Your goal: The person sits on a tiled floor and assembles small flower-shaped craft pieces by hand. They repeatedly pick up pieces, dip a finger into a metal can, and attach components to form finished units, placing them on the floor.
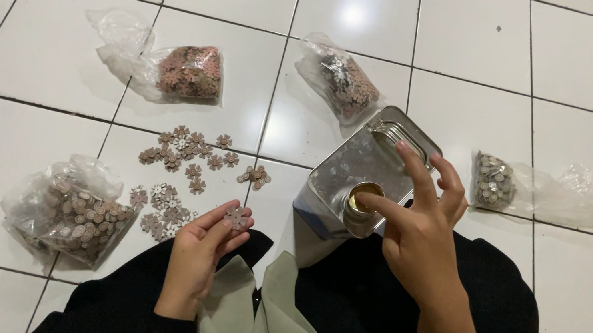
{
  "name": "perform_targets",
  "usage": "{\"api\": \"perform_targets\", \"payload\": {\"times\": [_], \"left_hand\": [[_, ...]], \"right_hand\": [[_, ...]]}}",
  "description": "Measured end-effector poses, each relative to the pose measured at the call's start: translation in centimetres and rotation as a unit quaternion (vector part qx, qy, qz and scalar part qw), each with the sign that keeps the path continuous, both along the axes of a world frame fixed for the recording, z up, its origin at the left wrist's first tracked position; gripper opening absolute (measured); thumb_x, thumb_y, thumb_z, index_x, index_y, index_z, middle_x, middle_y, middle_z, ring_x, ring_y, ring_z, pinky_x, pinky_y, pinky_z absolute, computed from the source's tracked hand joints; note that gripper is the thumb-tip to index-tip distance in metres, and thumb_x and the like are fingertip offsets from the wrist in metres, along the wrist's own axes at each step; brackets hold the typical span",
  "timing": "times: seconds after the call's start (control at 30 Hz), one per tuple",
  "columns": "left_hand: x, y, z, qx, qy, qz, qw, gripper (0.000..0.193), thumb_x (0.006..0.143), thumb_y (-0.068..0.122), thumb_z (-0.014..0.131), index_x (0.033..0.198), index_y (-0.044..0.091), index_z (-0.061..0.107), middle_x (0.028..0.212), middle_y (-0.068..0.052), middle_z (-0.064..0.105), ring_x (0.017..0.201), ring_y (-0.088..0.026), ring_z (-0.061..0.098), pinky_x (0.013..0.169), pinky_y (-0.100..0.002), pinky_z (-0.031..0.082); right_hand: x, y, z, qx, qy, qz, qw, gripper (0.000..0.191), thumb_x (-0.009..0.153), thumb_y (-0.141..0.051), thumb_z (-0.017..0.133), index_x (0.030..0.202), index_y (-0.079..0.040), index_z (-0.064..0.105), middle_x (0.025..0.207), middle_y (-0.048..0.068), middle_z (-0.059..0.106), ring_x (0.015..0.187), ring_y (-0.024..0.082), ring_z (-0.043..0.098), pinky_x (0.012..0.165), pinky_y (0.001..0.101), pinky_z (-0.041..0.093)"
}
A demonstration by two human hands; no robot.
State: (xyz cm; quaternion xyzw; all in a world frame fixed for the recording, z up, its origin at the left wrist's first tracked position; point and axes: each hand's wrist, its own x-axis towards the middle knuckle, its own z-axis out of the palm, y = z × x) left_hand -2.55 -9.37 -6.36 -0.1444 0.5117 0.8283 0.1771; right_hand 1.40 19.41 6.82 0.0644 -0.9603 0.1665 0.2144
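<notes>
My left hand (204, 252) pinches a small pinkish flower-shaped piece (237, 218) at the fingertips, low over the white tiled floor. My right hand (423, 230) reaches over a rectangular metal can (344, 171), its index finger touching the round brass-coloured opening (364, 199) on top; it holds nothing that I can see. Loose flower-shaped pieces (189, 152) lie scattered on the tiles ahead of my left hand, with another small cluster (162, 212) just beside it.
Several clear plastic bags of small pieces lie around: one at the left (73, 212), one at the upper left (187, 74), one behind the can (344, 81), one at the right (501, 182). My dark-clothed legs and a pale green cloth (269, 324) fill the bottom.
</notes>
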Motion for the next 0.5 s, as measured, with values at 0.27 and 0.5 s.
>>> {"api": "perform_targets", "payload": {"times": [0.27, 0.5], "left_hand": [[0.1, -0.3, 0.2, -0.013, -0.011, -0.002, 1.0, 0.041, 0.099, 0.005, 0.052, 0.138, -0.007, 0.057, 0.122, -0.023, 0.072, 0.107, -0.028, 0.073, 0.088, -0.034, 0.062], [0.6, -0.3, 0.2, -0.007, 0.005, -0.01, 1.0, 0.042, 0.099, 0.006, 0.052, 0.139, -0.007, 0.056, 0.121, -0.02, 0.073, 0.107, -0.026, 0.074, 0.088, -0.033, 0.063]], "right_hand": [[0.5, 0.8, 1.0, -0.117, 0.022, 0.001, 0.993, 0.058, 0.066, 0.009, 0.05, 0.106, -0.021, 0.08, 0.16, 0.008, 0.045, 0.148, 0.036, 0.031, 0.118, 0.047, 0.032], [0.7, 0.9, 0.7, -0.108, 0.001, 0.033, 0.994, 0.059, 0.066, 0.009, 0.049, 0.109, -0.017, 0.08, 0.16, 0.013, 0.045, 0.147, 0.037, 0.031, 0.12, 0.0544, 0.031]]}}
